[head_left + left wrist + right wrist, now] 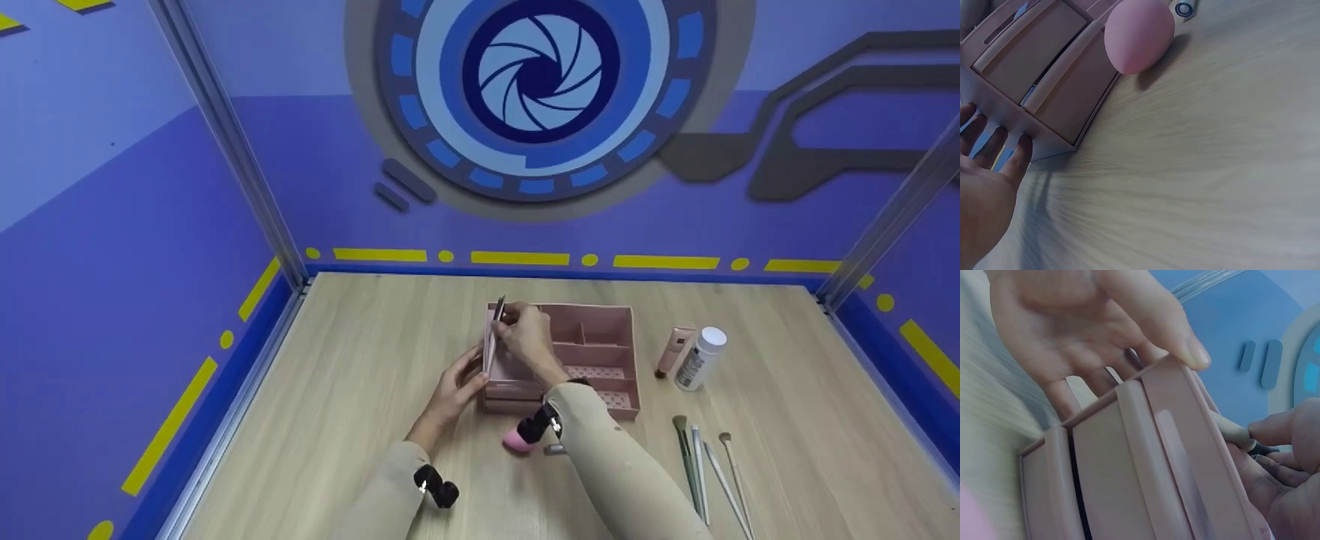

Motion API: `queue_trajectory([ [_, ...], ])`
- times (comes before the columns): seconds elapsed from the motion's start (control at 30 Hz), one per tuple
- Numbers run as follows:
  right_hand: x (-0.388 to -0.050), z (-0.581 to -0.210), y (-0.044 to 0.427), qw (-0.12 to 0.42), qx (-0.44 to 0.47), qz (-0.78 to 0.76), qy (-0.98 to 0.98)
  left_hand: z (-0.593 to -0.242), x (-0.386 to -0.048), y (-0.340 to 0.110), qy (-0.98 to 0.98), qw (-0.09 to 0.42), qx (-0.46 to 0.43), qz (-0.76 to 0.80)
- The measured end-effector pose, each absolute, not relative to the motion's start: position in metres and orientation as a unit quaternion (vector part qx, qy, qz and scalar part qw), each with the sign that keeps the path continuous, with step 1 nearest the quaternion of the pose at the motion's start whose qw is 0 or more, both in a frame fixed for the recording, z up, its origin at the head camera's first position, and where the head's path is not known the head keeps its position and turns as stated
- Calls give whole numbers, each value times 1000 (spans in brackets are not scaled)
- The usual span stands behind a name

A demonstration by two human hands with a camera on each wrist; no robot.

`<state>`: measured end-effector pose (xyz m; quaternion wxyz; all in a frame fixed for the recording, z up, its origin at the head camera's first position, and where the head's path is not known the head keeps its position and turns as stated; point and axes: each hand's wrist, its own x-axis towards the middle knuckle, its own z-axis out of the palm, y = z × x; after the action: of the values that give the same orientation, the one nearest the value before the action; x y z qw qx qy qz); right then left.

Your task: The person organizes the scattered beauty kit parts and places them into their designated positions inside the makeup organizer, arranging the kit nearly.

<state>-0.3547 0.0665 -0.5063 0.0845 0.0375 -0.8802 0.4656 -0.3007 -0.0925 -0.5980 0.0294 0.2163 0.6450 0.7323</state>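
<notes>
A pink compartment organizer (589, 360) with two drawer fronts (1033, 50) stands on the table. My left hand (452, 386) rests on its left side; the right wrist view shows straight fingers along the wall and the thumb at the top corner. Over the left compartment, my right hand (527, 337) pinches a slender pale stick with a dark end (1235, 431), held upright beside the left wall. Its exact kind is unclear, as the fingers and wall partly cover it. A pink makeup sponge (1139, 35) lies in front of the drawers.
Right of the organizer stand a pink tube (677, 349) and a white-capped bottle (701, 360). Several makeup brushes (694, 465) lie at the front right. A small silver cylinder (555, 449) lies near the sponge, partly behind my right wrist. A wall (525, 232) bounds the table's back.
</notes>
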Motion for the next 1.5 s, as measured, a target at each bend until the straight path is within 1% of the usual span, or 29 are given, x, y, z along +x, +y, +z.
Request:
queue_trajectory([
  [0.27,-351,-512,62,102,56,431,-895,-601,-300,-93,655,19,217,723],
  [0.37,-351,-513,62,99,52,430,-896,-601,-301,-93,655,17,220,723],
  [0.53,-352,-510,62,90,50,429,-898,-599,-301,-93,644,25,221,732],
  [0.6,-352,-509,62,96,50,423,-900,-597,-301,-93,636,33,215,740],
  [0.77,-351,-509,64,106,46,415,-902,-596,-300,-94,644,31,215,733],
  [0.83,-350,-508,64,101,41,421,-901,-596,-300,-94,651,27,217,726],
  [1.03,-346,-506,66,77,40,434,-897,-597,-298,-93,650,41,199,732],
  [1.23,-342,-506,71,63,43,447,-891,-599,-298,-92,649,38,198,734],
  [1.5,-337,-503,82,94,57,441,-890,-599,-299,-92,628,39,205,750],
])
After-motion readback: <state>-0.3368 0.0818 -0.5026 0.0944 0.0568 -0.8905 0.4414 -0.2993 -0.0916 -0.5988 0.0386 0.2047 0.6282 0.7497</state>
